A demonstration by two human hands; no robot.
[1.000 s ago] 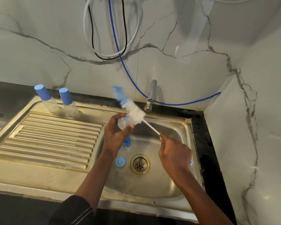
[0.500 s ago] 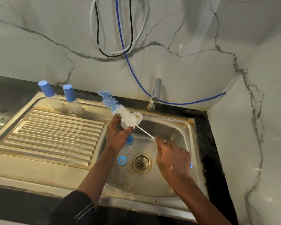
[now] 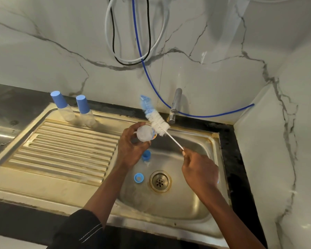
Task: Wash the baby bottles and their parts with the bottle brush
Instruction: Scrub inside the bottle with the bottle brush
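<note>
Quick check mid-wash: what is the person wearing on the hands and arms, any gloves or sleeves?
No gloves: the left hand and right hand are bare, with no ring or watch showing. The left arm has a black sleeve with thin white stripes, ending above the forearm. The right forearm shows no sleeve.

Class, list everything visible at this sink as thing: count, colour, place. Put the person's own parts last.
sink: one, steel, set in the dark counter
capped baby bottles: two, clear with blue caps, standing at the sink's back left
open bottle: one, clear, held over the sink
bottle brush: one, white bristles, blue tip, beside the open bottle
bottle parts: two, blue, in the sink left of the drain
tap: one, chrome, behind the sink
hoses: three, blue, white, black, on the marbled wall
left grip: one bare hand, dark sleeve, holds the open bottle
right grip: one bare hand, pinches the brush handle
</note>
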